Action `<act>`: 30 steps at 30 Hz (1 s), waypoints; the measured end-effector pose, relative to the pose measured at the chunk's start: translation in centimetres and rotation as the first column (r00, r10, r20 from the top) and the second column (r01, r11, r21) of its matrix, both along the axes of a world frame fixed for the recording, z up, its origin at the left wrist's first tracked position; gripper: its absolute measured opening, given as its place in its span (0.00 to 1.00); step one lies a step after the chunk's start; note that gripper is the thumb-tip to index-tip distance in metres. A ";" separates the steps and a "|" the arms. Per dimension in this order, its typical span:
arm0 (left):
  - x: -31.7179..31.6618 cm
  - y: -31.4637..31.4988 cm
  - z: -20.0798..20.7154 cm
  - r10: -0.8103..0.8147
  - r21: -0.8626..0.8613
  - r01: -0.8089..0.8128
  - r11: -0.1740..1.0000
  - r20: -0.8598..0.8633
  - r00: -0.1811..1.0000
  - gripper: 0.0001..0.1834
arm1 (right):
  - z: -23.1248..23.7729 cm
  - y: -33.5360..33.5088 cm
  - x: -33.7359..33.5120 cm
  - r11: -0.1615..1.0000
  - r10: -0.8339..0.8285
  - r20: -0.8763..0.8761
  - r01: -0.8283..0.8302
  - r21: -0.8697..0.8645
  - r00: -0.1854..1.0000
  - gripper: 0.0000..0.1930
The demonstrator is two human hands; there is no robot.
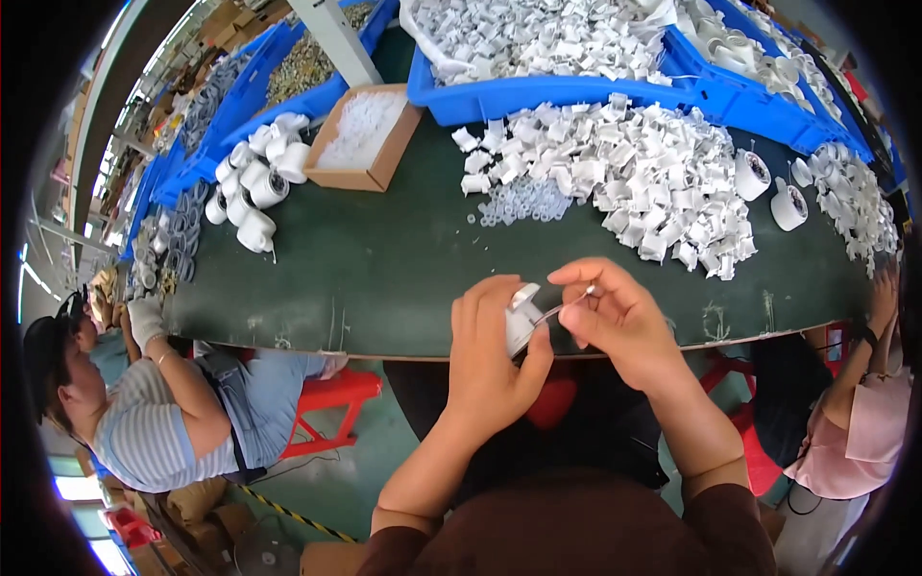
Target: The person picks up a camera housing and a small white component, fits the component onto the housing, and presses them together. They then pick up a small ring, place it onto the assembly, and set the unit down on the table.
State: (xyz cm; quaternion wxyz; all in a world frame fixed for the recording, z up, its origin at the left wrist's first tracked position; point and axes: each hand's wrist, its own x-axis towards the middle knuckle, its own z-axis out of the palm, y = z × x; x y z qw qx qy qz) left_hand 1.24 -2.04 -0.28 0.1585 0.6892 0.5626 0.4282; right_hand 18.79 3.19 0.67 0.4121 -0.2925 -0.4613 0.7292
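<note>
On the counter (384, 278), a cardboard box (363, 137) at eleven o'clock, plastic parts heap (634, 178) at one, cylinders (257, 178) left of the box

— What lies on the dark green table (384, 259) toward twelve o'clock?

— A heap of small white plastic clips (624, 173), with a patch of tiny clear plastic rings (523, 202) touching its nine o'clock edge. Beyond it, a blue plastic bin (538, 96) is piled with more white pieces.

— And at ten o'clock?

— An open brown cardboard box (365, 139) of pale small parts, and just beside it a cluster of white cylindrical housings (254, 178).

— Toward two o'clock?

— Two white round cups with dark insides (768, 187), near another scatter of white parts (850, 197).

— Anyone nearby?

— At eight o'clock, a seated person in a striped shirt (144, 422) beside a red plastic stool (331, 398). At four o'clock, a person in a pink top (860, 422).
</note>
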 end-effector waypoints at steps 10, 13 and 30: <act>-0.1 0.3 -0.2 0.104 0.029 -0.105 0.994 0.020 0.994 0.10 | -0.4 -1.3 -2.3 0.914 -0.207 0.204 0.116 0.388 0.957 0.06; 0.2 0.2 -0.4 0.071 0.010 -0.073 0.997 0.137 0.988 0.08 | -1.6 -2.0 -3.1 0.896 -0.277 0.200 0.178 0.406 0.940 0.07; 0.0 0.3 -0.5 -0.059 0.042 0.051 0.998 0.223 0.973 0.06 | -0.8 -2.6 0.0 1.000 -0.006 -0.074 0.004 -0.026 0.997 0.09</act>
